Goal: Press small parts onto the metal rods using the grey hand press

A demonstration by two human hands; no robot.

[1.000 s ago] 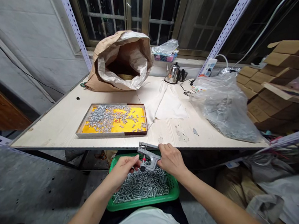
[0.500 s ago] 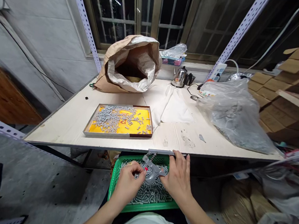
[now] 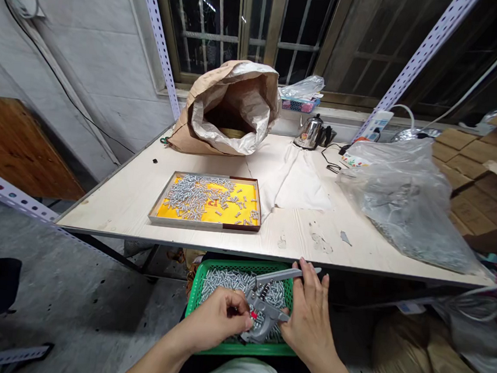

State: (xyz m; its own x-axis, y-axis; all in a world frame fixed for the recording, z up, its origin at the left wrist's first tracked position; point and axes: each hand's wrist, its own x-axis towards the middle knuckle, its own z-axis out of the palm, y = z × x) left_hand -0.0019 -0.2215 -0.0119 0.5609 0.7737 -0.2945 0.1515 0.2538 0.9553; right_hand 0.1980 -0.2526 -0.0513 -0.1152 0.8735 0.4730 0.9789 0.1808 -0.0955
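From my seat I see the grey hand tool (image 3: 267, 322) over the green basket (image 3: 195, 291), just in front of the desk (image 3: 116, 212), and what counts is how its red tip (image 3: 254, 315) lies to the left hand (image 3: 219, 317). That tip is right at the ends of the left thumb and forefinger, on their right side. The tool's long axis runs sideways from there, head at left, handles reaching right, the upper handle (image 3: 284, 275) tilted a little upward. I have the left hand nearer the tip and the right hand (image 3: 309, 321) at the handle ends. My right fingers lie over the upper handle with the thumb side at the lower handle (image 3: 280, 315), so they hold the tool with its two handles spread apart. My left fingers are curled into a pinch; I cannot tell whether a piece sits between them. I count two hands, one tool, one basket, one shallow tray (image 3: 192, 224), one paper sack (image 3: 182, 132), one clear plastic bag (image 3: 406, 193) and one kettle (image 3: 309, 132). The metal pieces (image 3: 226, 279) heaped in the basket are too many to number, as are the small metal parts (image 3: 186, 195) crowding the tray's left half; those on its right lie scattered, some overlapping, so I give no figure.
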